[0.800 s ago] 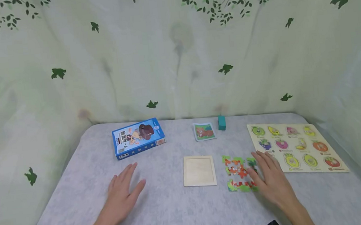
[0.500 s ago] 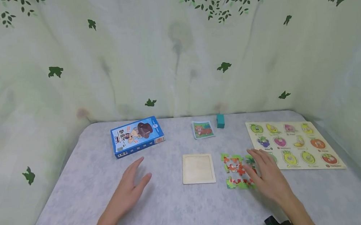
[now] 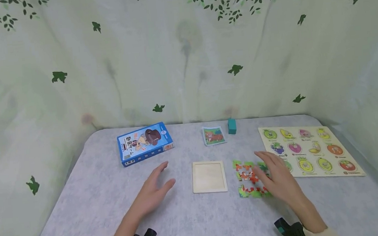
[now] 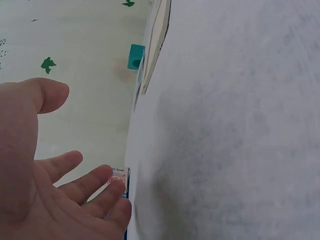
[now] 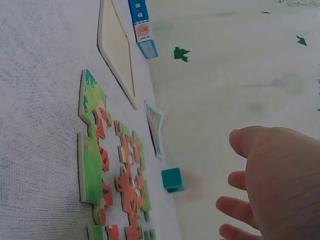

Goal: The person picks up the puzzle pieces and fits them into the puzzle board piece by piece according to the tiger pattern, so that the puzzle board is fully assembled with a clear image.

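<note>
My left hand (image 3: 152,193) hovers over the table to the left of a square wooden puzzle frame (image 3: 209,177), its fingers relaxed and holding nothing. My right hand (image 3: 278,179) is held above the right side of several loose jigsaw pieces (image 3: 248,167), partly covering them in the head view; its fingers are loosely extended around no object. Green edges and orange-red animal parts show on the pieces (image 5: 92,170) in the right wrist view, some joined and some with gaps between. The frame is a shallow pale tray with a raised border.
A blue game box (image 3: 145,143) lies at the back left. Behind the frame are a small bear picture card (image 3: 214,135) and a teal block (image 3: 232,126). A fruit puzzle board (image 3: 310,152) lies at the right. A leaf-print curtain (image 3: 176,58) hangs behind the table.
My left hand has moved right and slightly forward, closer to the wooden frame. My right hand has shifted slightly left over the jigsaw pieces. The objects on the table stay in place.
</note>
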### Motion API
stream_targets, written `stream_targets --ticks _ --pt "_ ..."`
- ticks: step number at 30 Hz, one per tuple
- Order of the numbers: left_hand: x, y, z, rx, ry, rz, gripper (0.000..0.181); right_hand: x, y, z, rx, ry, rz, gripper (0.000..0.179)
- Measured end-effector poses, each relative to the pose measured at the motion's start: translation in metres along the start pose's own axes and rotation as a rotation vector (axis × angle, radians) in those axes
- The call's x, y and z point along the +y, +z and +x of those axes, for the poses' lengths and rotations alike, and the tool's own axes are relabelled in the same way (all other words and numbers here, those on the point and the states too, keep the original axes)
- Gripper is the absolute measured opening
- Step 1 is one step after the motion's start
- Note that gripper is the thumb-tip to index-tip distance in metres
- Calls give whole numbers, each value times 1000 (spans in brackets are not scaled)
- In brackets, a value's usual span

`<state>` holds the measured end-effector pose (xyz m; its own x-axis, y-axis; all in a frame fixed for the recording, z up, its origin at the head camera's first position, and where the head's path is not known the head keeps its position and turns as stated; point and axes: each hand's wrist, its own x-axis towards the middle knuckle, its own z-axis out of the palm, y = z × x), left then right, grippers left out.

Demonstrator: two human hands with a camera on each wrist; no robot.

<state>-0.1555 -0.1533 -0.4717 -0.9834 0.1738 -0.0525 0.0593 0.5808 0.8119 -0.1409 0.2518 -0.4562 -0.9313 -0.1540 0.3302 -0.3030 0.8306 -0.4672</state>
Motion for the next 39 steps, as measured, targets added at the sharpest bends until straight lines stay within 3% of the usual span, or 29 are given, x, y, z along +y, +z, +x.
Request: stream_targets --ticks 12,23,32,39 --pt "11 21 14 -31 40 0 68 -1 11 13 -47 -5 17 52" --pt "17 32 30 -73 99 2 72 2 14 29 -96 -27 20 52" --pt "10 38 37 -90 181 16 74 -1 16 43 -154 -24 52 51" --pt "2 42 38 -72 258 111 71 2 23 42 -178 -21 86 49"
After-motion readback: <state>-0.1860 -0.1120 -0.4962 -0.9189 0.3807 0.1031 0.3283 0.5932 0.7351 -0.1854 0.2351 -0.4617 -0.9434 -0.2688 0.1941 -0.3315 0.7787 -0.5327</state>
